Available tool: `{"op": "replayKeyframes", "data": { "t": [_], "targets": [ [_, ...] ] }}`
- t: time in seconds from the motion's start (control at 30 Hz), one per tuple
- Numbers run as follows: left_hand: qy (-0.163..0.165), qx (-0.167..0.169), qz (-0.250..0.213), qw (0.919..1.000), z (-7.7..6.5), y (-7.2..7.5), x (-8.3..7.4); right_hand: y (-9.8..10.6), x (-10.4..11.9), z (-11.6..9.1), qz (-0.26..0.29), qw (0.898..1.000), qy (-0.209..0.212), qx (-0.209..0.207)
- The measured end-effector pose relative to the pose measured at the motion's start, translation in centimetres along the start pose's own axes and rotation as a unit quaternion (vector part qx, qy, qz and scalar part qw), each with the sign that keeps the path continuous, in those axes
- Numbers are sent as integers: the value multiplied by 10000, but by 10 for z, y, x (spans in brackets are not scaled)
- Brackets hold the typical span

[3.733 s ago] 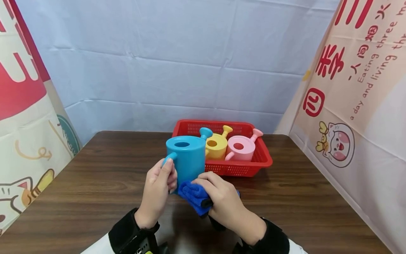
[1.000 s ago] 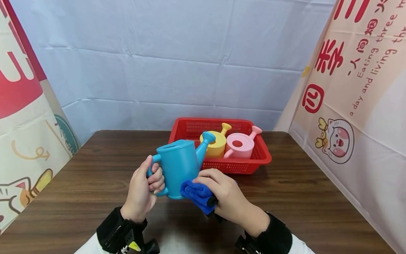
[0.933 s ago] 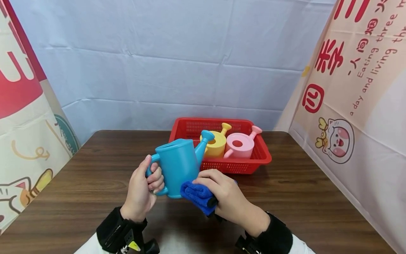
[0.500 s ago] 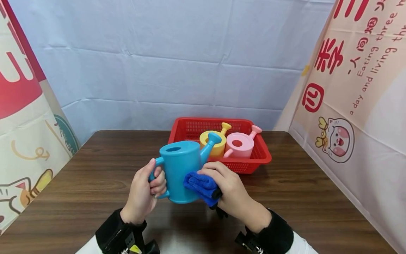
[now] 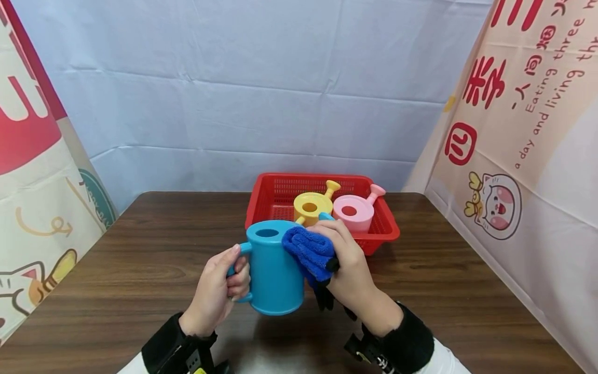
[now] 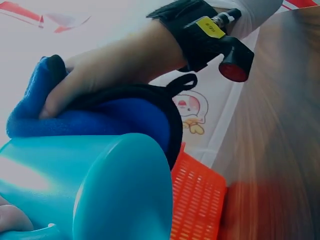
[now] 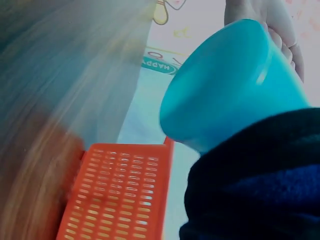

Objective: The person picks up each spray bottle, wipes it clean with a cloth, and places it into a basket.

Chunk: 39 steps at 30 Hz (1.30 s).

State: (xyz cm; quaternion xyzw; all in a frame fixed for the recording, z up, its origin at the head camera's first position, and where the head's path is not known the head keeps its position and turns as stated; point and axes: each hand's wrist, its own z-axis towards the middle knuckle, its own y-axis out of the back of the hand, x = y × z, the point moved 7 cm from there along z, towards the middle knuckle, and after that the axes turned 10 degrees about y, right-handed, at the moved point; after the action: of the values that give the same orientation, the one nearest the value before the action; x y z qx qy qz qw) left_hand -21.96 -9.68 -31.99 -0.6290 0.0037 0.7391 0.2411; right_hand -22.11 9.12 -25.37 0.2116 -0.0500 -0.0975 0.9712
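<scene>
My left hand (image 5: 221, 285) grips the handle of a blue watering can (image 5: 276, 275), holding it upright over the table. Folded into a pad, a blue cloth (image 5: 308, 252) with black edging lies against the can's right side near the top. My right hand (image 5: 348, 262) holds that cloth, fingers bent over it by the spout, of which only a bit of blue shows above the knuckles. In the left wrist view the cloth (image 6: 125, 117) is against the can's wall, with the round base (image 6: 127, 195) facing the camera. The right wrist view shows the base (image 7: 220, 80) too.
Behind the can, a red basket (image 5: 385, 228) stands at the table's far edge. Inside it are a yellow watering can (image 5: 313, 205) and a pink watering can (image 5: 357, 215). The brown wooden table (image 5: 154, 254) is bordered by hanging cloths at the back and sides.
The watering can has gone from tilted to upright and come nearer, lower and slightly right. The right hand with the cloth has moved up along its side from near the base to near the spout.
</scene>
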Motion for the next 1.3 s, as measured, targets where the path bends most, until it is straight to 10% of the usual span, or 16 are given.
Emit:
{"op": "replayKeyframes", "data": {
  "t": [0.67,1.3],
  "targets": [
    [-614,289,-1736,9825,-2,20,-19,-29,-3,-29,916,9902,-321,1000],
    [-254,573,-377,9973,-3,1,-2,1,-15,-9,693,9932,-889,-303]
  ]
}}
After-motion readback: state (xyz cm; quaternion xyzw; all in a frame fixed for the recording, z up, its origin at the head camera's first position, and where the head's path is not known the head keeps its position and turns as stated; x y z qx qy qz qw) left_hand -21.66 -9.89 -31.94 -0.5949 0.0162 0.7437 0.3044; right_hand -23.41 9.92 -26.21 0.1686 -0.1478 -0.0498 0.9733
